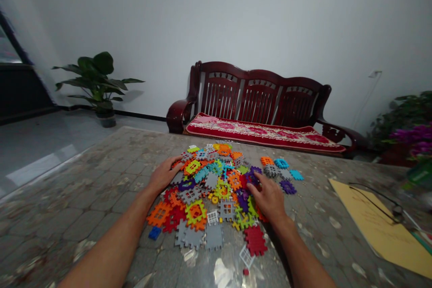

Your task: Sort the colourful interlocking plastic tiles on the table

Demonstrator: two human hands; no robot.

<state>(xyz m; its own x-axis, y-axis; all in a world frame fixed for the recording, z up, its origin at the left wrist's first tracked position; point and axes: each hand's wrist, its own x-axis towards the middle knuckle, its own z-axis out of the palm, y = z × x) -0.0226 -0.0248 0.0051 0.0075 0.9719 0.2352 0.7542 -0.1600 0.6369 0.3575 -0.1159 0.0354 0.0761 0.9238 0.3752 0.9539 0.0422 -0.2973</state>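
Observation:
A heap of flat, notched plastic tiles in many colours, with a grey tile (214, 236) at its near edge, lies on the stone-patterned table (91, 189). My left hand (165, 173) rests against the heap's left side, fingers apart, holding nothing that shows. On the right, my right hand (267, 193) has its thumb and fingers spread beside a purple tile (253, 175) at the heap's edge. A red tile (255, 240) and a white window frame piece (246, 256) lie nearest me. A blue block (155, 233) sits at the lower left.
Beyond my right hand lies a small group of tiles, among them a light blue one (297, 174). Yellow paper (378, 225) with a dark cable on it is at the right. A wooden bench (259, 94) and a potted plant (101, 81) stand behind the table.

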